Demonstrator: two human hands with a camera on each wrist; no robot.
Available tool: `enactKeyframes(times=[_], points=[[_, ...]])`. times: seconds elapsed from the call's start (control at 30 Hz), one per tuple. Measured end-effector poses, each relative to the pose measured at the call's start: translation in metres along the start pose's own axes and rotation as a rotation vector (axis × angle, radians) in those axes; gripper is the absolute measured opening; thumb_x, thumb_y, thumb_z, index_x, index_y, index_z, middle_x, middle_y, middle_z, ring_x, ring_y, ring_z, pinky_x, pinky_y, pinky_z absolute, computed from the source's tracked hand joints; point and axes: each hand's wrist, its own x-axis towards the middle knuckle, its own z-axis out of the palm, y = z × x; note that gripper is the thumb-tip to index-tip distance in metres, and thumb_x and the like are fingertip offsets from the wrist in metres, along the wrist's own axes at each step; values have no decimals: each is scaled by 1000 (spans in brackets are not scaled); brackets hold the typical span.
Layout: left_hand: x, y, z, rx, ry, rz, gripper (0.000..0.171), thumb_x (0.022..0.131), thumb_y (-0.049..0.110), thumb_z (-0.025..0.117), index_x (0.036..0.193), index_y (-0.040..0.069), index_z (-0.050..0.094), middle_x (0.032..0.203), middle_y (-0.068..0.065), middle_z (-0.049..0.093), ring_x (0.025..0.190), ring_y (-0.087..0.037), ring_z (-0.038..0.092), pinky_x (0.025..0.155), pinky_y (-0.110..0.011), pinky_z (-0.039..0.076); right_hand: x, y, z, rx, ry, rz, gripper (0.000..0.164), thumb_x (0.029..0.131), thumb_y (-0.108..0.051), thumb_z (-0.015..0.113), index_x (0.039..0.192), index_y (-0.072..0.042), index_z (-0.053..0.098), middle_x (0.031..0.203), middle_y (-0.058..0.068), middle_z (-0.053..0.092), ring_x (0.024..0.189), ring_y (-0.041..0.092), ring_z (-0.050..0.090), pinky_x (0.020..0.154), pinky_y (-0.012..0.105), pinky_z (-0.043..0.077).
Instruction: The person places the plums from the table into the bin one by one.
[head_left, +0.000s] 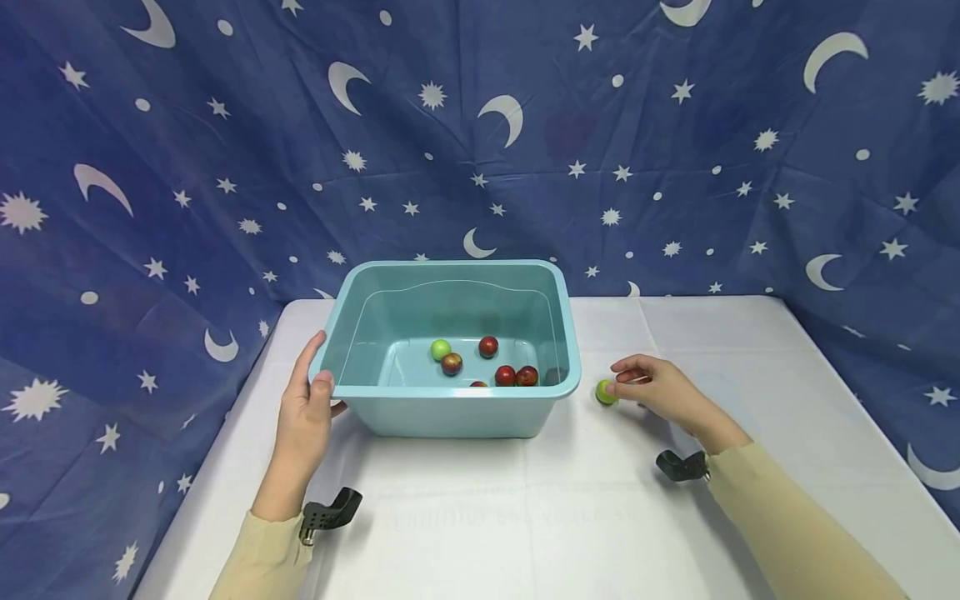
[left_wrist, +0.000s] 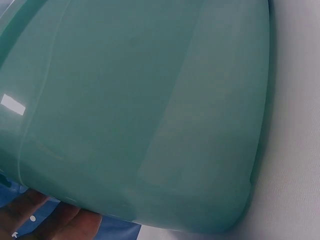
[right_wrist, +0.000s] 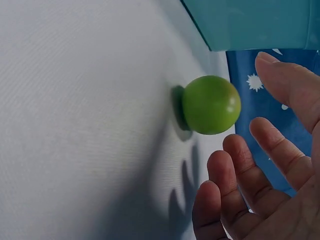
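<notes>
A light blue plastic basin [head_left: 450, 417] stands on the white-covered table. My left hand [head_left: 303, 408] holds its near left corner, the thumb by the rim and the fingers along the outer side; fingertips [left_wrist: 82, 225] show against the wall in the left wrist view. To the right of the basin lies a small round green fruit [right_wrist: 211, 105]. My right hand [head_left: 660, 390] reaches beside it with spread, slightly bent fingers, and the right wrist view shows a gap between them and the fruit. Inside the basin are a green fruit [head_left: 440, 349] and several dark red, plum-like fruits [head_left: 488, 347].
A white cloth [head_left: 465, 517] covers the table. Behind it hangs a blue curtain [head_left: 420, 192] with white moons and stars. A black wrist camera [head_left: 330, 510] sits on the left wrist, another black camera [head_left: 681, 466] on the right.
</notes>
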Motion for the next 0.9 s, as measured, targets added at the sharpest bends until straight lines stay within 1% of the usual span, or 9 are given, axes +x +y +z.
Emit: enactKeyframes(times=[0.2,0.37,0.57,0.9], points=[[-1,0,0,-6,3,0,51,101,36,37,152,33,31,145,-16,37,113,-45,50,75,-32,56,2,6,2,-29,-2,30,63,79,-46,78,125,-10,58,114,8,59,100,26,53,80,33,48],[-1,1,0,-10,0,-6,51,101,37,37,152,35,31,144,-17,38,113,-43,51,75,-32,56,3,11,2,-46,-5,36,64,78,-49,78,126,-11,58,116,9,59,102,26,52,80,34,48],[0,0,1,-16,-1,-9,51,101,33,37,152,35,31,141,-17,40,111,-40,52,76,-35,57,5,13,4,-56,-5,38,63,77,-49,78,124,-11,59,116,8,60,104,25,53,82,35,48],[0,1,0,-8,5,-10,51,101,32,36,151,36,31,142,-17,39,110,-41,52,73,-29,56,11,14,8,-56,-11,66,59,79,-45,78,122,-9,59,114,8,59,102,25,52,82,35,47]])
